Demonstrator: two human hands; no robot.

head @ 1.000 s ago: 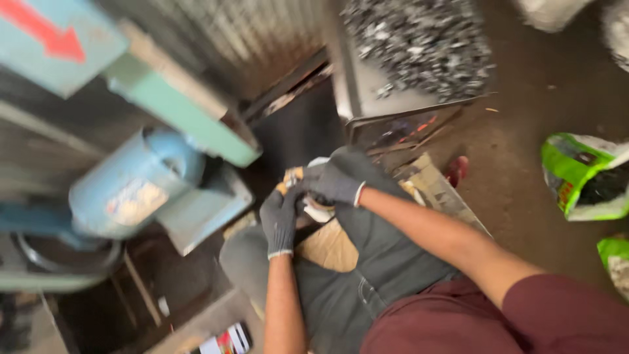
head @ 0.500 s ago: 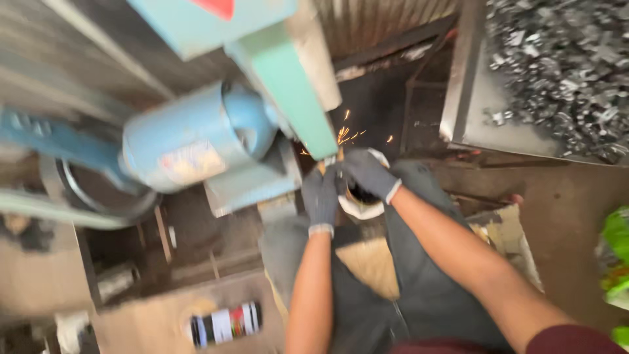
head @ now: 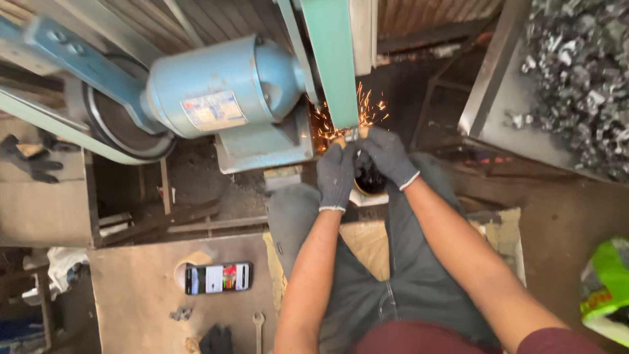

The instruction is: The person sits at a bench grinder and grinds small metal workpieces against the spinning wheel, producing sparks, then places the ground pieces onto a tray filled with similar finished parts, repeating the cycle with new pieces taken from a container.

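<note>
Left hand (head: 335, 176) and right hand (head: 388, 156) gloved, arms outstretched, both clamped on small metal piece (head: 352, 135), sparks at green belt (head: 333, 62)

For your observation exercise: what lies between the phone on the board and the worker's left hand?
In the head view, the grey-trousered knee lies between the phone and the left hand.

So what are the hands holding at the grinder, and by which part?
Both gloved hands, left hand and right hand, pinch a small metal piece by its near end against the green belt; sparks fly from its far tip.
</note>
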